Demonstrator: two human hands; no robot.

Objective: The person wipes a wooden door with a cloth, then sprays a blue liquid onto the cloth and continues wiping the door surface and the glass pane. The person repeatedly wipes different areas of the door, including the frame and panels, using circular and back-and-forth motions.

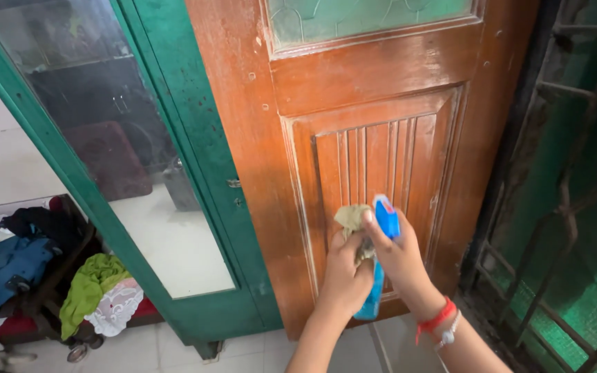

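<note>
A brown wooden door [374,138] with a grooved lower panel fills the middle of the head view. My right hand [399,259] grips a blue spray bottle [383,235] by its head, held close to the panel. My left hand [345,273] is closed on a crumpled olive cloth [354,220], pressed beside the bottle against the panel. A red thread and a beaded band [440,323] circle my right wrist.
A green-framed glass door [139,173] stands left of the wooden door. A dark metal grille with green mesh [568,207] is at the right. Clothes, a blue bag and a green cloth lie on a low wheeled stand [57,283] at lower left, on a pale tiled floor.
</note>
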